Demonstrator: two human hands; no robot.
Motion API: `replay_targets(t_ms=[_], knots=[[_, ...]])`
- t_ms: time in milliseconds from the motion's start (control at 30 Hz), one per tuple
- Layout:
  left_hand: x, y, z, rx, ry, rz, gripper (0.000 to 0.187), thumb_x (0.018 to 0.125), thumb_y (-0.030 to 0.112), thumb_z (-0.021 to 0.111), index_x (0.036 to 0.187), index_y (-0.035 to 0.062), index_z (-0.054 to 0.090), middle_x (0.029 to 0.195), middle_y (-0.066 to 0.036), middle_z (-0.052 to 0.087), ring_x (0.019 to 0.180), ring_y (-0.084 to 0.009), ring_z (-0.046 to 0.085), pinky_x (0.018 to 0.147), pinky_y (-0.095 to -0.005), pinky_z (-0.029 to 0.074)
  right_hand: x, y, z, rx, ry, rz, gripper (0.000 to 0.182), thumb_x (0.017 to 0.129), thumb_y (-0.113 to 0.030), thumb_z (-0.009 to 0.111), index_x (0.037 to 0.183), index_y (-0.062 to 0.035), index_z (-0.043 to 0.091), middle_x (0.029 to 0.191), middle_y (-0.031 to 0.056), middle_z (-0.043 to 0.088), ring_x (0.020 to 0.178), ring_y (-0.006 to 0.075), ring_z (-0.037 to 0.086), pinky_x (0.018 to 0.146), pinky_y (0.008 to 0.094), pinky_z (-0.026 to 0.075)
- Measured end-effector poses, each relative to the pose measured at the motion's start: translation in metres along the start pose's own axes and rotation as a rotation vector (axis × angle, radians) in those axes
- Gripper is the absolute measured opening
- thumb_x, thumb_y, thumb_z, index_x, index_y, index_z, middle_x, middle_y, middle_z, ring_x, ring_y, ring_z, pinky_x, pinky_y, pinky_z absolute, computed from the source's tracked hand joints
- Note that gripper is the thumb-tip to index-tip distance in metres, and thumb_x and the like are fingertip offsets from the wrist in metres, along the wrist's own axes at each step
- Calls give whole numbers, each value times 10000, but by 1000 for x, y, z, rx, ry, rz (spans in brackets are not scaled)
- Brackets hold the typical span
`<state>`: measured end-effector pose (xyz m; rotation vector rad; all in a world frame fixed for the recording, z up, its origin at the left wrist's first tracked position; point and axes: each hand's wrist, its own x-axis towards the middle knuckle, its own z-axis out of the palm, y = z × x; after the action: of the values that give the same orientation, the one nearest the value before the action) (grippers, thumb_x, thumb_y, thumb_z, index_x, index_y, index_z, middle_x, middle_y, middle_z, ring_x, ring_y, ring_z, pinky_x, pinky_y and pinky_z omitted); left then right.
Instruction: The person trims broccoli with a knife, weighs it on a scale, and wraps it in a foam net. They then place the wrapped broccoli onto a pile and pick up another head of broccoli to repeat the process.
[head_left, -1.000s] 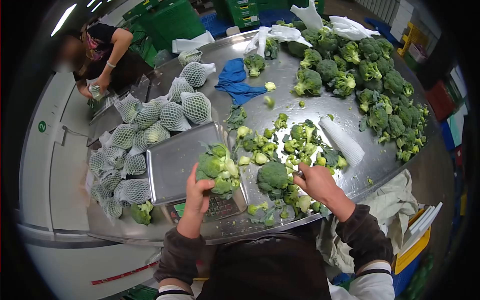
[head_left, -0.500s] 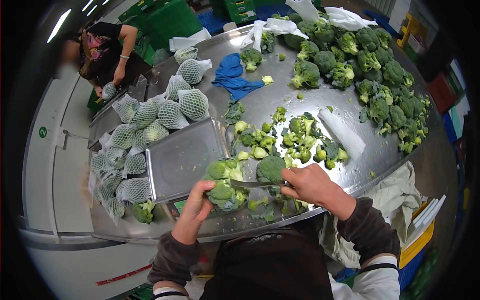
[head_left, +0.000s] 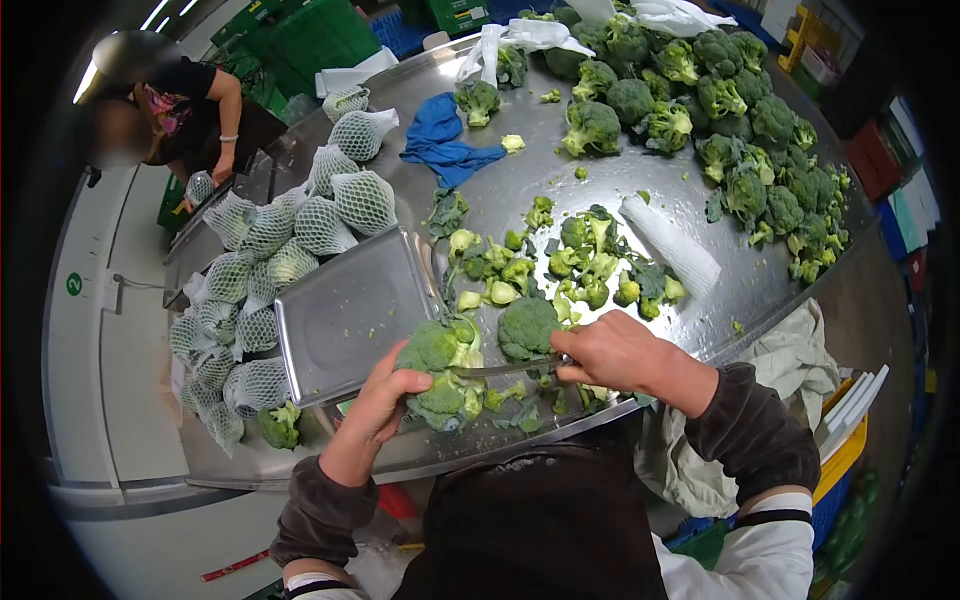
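Note:
My left hand (head_left: pixel 385 402) is closed around a head of broccoli (head_left: pixel 432 348), thumb across its front, near the table's front edge. In my right hand (head_left: pixel 612 352) is a knife (head_left: pixel 500 369), its blade reaching left to the stem side of that broccoli. Just behind the blade sits another broccoli head (head_left: pixel 527 328). Cut broccoli pieces and leaves (head_left: pixel 590 262) lie scattered beyond the hands. To the left of them rests a shallow metal tray (head_left: pixel 352 310) with small green crumbs in it.
Net-wrapped broccoli heads (head_left: pixel 270 230) are heaped at the left. A large broccoli pile (head_left: pixel 735 110) covers the back right. On the metal table (head_left: pixel 545 165) lie a blue cloth (head_left: pixel 445 143) and a white foam net (head_left: pixel 670 245). Another person (head_left: pixel 195 110) stands at the far left.
The view has shifted slightly, so the table contents appear further left. The broccoli in my left hand has turned a little, and the knife stays at its stem side.

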<state>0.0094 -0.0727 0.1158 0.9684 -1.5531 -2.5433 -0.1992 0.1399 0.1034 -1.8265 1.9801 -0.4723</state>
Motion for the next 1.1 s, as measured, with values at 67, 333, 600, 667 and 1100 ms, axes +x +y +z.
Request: replay_targets(t_ms=[67, 333, 600, 667, 1100], knots=[[1, 1, 4, 99, -13, -12, 601, 692, 93, 566, 1255, -29, 391, 1168, -116, 500, 1050, -198, 499, 903, -308, 399, 1, 1, 2, -12, -11, 9, 283, 788, -292, 615, 817, -40, 490, 599, 141, 566, 591, 358, 575, 534, 436, 443], [18, -8, 8, -111, -2, -186, 567, 752, 219, 507, 1263, 5, 386, 1213, -126, 488, 1082, -237, 504, 906, -434, 406, 10, 4, 9, -172, 102, 110, 278, 772, -279, 633, 815, -50, 481, 609, 128, 582, 593, 333, 600, 489, 426, 455], [37, -19, 30, -441, -109, -265, 601, 806, 391, 415, 1275, 15, 401, 1268, -144, 474, 1171, -305, 454, 983, -534, 317, 5, 40, 27, -169, 181, 288, 254, 767, -246, 623, 828, -46, 480, 634, 143, 589, 593, 338, 592, 531, 432, 468], [38, -24, 26, -437, -116, -224, 628, 787, 364, 463, 1280, -15, 382, 1278, -158, 462, 1164, -302, 460, 994, -496, 327, -3, 43, 26, -69, 249, 370, 205, 775, -216, 604, 784, -32, 516, 585, 161, 567, 587, 354, 578, 540, 442, 449], [16, -14, 10, -220, -15, 276, 963, 451, 36, 620, 1347, 1, 269, 1255, -146, 442, 1172, -274, 445, 1023, -358, 321, -22, -8, 22, 330, 297, 263, 223, 788, -245, 622, 773, -42, 531, 570, 127, 578, 535, 323, 576, 485, 380, 443]])
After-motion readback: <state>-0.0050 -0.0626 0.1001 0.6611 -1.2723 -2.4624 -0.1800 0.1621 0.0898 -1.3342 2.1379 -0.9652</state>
